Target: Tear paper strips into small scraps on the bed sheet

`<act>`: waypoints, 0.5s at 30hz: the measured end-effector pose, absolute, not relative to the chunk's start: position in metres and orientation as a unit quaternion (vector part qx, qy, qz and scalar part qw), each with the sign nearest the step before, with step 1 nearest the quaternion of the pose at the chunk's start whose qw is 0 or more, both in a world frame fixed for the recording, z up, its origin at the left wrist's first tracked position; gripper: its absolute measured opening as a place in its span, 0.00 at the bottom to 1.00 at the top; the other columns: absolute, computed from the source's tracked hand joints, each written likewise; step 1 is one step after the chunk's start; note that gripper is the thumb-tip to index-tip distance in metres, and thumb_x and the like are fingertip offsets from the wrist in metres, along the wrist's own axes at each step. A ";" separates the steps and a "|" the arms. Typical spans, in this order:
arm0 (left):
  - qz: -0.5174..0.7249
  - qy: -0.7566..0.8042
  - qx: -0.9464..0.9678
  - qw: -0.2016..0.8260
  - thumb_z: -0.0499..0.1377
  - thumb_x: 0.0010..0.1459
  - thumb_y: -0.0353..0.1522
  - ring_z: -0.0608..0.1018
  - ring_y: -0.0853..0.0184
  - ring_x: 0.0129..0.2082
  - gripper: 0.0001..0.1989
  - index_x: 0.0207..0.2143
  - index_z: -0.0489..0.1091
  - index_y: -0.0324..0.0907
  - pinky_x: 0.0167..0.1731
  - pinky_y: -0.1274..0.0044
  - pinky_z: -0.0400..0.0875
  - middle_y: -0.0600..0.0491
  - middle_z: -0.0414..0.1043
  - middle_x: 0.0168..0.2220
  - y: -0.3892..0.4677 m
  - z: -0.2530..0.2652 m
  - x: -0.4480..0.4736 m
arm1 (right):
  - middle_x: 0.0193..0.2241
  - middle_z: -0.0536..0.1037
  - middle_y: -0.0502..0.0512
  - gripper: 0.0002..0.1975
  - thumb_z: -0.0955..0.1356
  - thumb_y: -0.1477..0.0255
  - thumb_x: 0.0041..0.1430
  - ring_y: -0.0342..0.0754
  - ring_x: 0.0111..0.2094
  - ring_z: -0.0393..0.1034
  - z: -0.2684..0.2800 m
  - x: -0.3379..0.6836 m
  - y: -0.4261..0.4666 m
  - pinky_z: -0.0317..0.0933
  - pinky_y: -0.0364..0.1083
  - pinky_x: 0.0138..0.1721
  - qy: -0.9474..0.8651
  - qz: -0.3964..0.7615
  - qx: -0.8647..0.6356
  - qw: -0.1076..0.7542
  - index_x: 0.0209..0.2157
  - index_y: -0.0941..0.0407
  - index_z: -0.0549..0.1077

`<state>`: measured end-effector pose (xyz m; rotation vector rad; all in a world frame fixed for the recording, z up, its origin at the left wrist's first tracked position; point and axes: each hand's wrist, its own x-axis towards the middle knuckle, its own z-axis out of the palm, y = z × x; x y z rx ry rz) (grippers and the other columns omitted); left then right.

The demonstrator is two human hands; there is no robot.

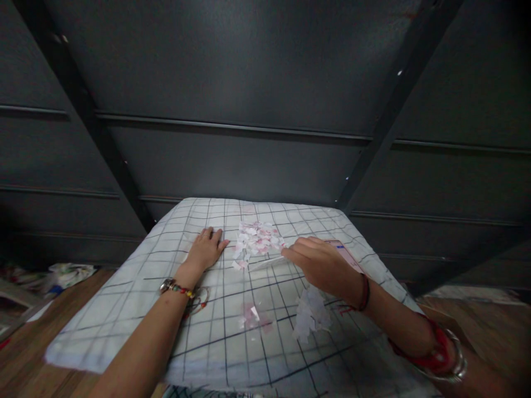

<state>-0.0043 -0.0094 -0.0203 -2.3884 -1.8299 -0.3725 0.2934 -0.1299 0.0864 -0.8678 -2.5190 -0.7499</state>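
Observation:
My left hand (206,249) rests flat on the white checked cloth (136,309), fingers stretched out, just left of a heap of torn paper scraps (260,239). The scraps are white with pink marks. My right hand (321,263) is closed in a pinch at the right side of the heap. From its fingertips a thin white strip (267,261) reaches left along the heap's near edge; whether it is paper or plastic I cannot tell. Nearer to me lie a crumpled whitish, see-through piece (312,313) and a small pinkish patch with a white scrap (255,315).
A pink-and-white printed card or sheet (348,255) lies partly behind my right hand. Dark grey panels (236,160) rise behind the table. Wooden flooring (485,323) shows at both sides, with a cluttered low shelf (20,298) at far left.

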 end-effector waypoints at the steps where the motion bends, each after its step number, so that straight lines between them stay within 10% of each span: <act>1: -0.121 -0.604 -0.786 0.052 0.46 0.67 0.42 0.67 0.51 0.60 0.25 0.59 0.64 0.38 0.58 0.61 0.62 0.37 0.65 0.59 -0.010 -0.020 -0.004 | 0.23 0.72 0.50 0.16 0.58 0.86 0.60 0.46 0.28 0.62 0.088 0.293 -0.132 0.54 0.45 0.33 -0.897 -0.260 -0.306 0.185 0.34 0.55 0.73; 15: -0.104 -0.616 -0.779 0.048 0.44 0.67 0.44 0.67 0.51 0.61 0.28 0.61 0.62 0.36 0.58 0.62 0.61 0.35 0.63 0.61 -0.012 -0.016 -0.001 | 0.24 0.72 0.50 0.13 0.59 0.84 0.63 0.46 0.28 0.61 0.089 0.276 -0.134 0.52 0.46 0.33 -0.907 -0.255 -0.283 0.179 0.32 0.55 0.71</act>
